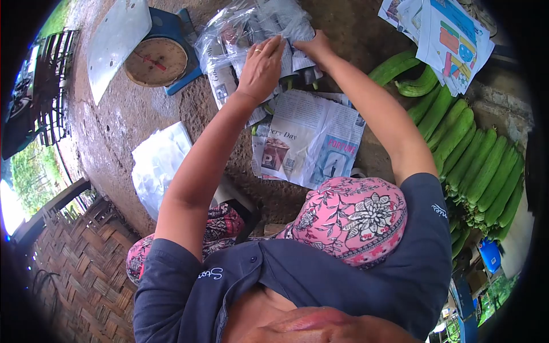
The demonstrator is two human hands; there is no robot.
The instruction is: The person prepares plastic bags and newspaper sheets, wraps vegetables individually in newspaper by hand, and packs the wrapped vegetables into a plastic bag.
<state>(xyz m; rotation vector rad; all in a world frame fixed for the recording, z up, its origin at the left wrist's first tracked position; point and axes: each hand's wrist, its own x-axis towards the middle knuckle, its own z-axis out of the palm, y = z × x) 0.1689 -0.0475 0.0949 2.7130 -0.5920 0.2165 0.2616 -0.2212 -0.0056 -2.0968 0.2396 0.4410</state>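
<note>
A clear plastic bag [280, 16] lies over several newspaper-wrapped bundles [220, 80] at the top middle, and green vegetable ends stick out of the wrapping. My left hand [262, 66], with a ring on one finger, rests on the bag with its fingers stretched out flat. At the bag's right side my right hand [315, 48] grips the plastic, its fingertips partly hidden. Closer to my knees, loose newspaper sheets [306, 134] are spread on the ground.
A blue dial scale [157, 60] with a metal pan [117, 43] stands at upper left. White plastic bags [163, 163] lie left of my arm. Long green gourds [477, 163] are piled at right, below printed paper sheets [452, 43]. A woven bamboo panel [86, 257] is at lower left.
</note>
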